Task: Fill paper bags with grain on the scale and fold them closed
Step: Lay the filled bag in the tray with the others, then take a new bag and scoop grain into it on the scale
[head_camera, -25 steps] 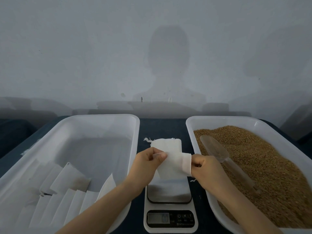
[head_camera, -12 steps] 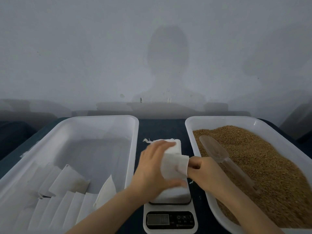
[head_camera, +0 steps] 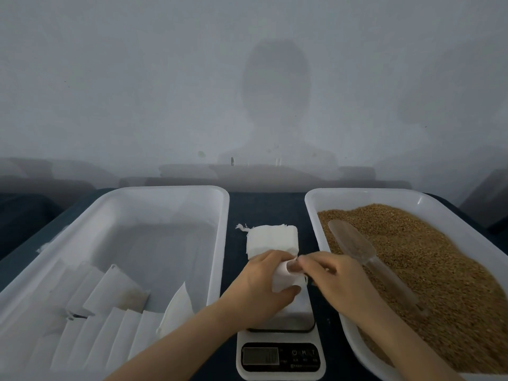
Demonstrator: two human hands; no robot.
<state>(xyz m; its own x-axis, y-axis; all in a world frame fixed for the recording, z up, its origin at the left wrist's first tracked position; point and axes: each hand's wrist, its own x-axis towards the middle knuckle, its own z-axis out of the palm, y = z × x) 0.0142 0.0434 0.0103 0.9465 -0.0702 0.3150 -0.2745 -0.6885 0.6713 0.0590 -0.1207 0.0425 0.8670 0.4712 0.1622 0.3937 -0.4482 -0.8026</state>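
A small white paper bag (head_camera: 286, 279) stands on the platform of the white digital scale (head_camera: 280, 358) at the bottom centre. My left hand (head_camera: 261, 281) grips the bag from the left, thumb underneath and fingers over its top. Fingertips of my right hand (head_camera: 330, 279) pinch the bag's open mouth from the right. Behind the hands lies a stack of empty white bags (head_camera: 272, 239). Brown grain (head_camera: 439, 270) fills the right tray, with a clear plastic scoop (head_camera: 365, 254) lying on it.
The white tray (head_camera: 154, 193) on the left holds several folded white bags (head_camera: 110, 303) in its near part. The grain tray (head_camera: 384, 195) stands to the right of the scale. A dark table surface (head_camera: 264, 207) shows between the trays, and a pale wall rises behind.
Both hands came down with the bag from above the scale onto its platform. My left hand shifted from pinching the bag's edge to wrapping around it.
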